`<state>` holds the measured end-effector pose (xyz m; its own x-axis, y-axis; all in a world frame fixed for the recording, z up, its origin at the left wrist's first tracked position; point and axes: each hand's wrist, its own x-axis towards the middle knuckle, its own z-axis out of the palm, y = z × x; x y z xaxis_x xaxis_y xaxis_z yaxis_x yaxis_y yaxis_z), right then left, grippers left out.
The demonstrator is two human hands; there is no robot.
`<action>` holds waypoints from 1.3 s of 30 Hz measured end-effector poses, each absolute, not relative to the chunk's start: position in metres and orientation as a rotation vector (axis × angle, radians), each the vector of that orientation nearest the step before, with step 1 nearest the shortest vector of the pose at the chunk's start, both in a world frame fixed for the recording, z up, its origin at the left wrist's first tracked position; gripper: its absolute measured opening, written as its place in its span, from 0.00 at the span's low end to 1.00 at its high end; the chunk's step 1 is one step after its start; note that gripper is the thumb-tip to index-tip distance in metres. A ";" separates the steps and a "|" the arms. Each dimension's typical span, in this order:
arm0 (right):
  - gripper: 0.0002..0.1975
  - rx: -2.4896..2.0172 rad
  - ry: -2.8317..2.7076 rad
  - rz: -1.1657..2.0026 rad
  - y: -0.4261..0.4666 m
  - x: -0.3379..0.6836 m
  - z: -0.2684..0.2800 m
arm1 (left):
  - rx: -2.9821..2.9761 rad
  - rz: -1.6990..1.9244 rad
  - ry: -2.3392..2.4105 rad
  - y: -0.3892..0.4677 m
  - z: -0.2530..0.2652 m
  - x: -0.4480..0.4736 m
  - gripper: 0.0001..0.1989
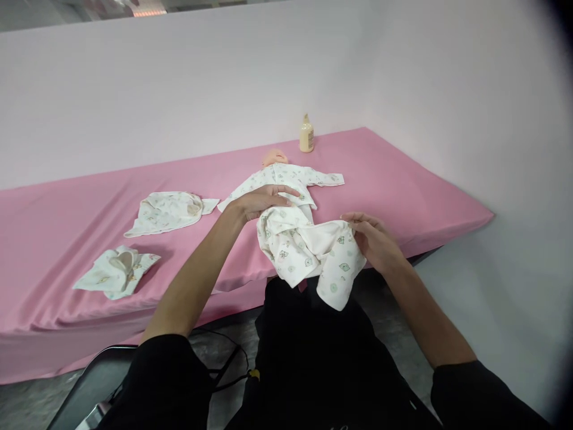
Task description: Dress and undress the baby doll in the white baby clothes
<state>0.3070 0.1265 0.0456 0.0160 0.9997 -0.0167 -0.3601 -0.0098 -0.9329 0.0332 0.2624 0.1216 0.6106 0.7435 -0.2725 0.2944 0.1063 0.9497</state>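
Baby trousers (pixel 338 251), white with small green and brown prints, hang bunched at the bed's front edge, both legs drooping toward me. My right hand (pixel 369 236) pinches their waist edge at the right. Over the left end of the trousers is my left hand (pixel 264 200), its thumb and forefinger stretched out and apart; its lower fingers are partly hidden. Behind them lies a baby doll (pixel 275 157), head toward the wall, in a matching printed top (pixel 290 174) with one sleeve spread to the right. The trousers cover the doll's lower part.
A pink sheet (pixel 421 185) covers the bed against white walls. A cream pump bottle (pixel 307 136) stands at the back. To the left lie a printed baby cloth piece (pixel 165 212) and a folded printed bundle (pixel 116 272). A dark chair (pixel 107 373) is at lower left.
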 end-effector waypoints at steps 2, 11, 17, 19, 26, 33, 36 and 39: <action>0.07 -0.978 -0.911 1.327 0.128 0.305 0.041 | 1.465 0.473 0.896 0.264 0.119 0.038 0.26; 0.12 -1.129 -1.738 1.238 0.087 0.315 0.031 | 1.301 0.598 0.814 0.274 0.088 0.040 0.22; 0.16 -1.118 -1.745 0.994 0.145 0.311 0.058 | 1.348 0.554 0.749 0.272 0.095 0.036 0.26; 0.17 -0.990 -1.801 1.111 0.179 0.303 0.063 | 1.369 0.531 0.732 0.272 0.100 0.037 0.26; 0.15 -0.688 -1.956 1.687 0.230 0.273 0.063 | 1.385 0.572 0.789 0.272 0.108 0.040 0.14; 0.14 -0.869 -1.835 1.639 0.208 0.278 0.055 | 1.576 0.268 0.920 0.266 0.112 0.010 0.21; 0.16 -0.946 -1.848 1.586 0.196 0.283 0.061 | 1.706 0.123 0.976 0.263 0.113 -0.002 0.15; 0.15 -0.902 -1.897 1.509 0.188 0.283 0.071 | 1.728 0.087 1.001 0.261 0.113 -0.005 0.13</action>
<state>0.2829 0.1875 0.0712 -0.6248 0.7808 0.0101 0.1658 0.1452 -0.9754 -0.0053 0.2612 0.1125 0.6427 0.6521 -0.4021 0.5728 -0.0605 0.8175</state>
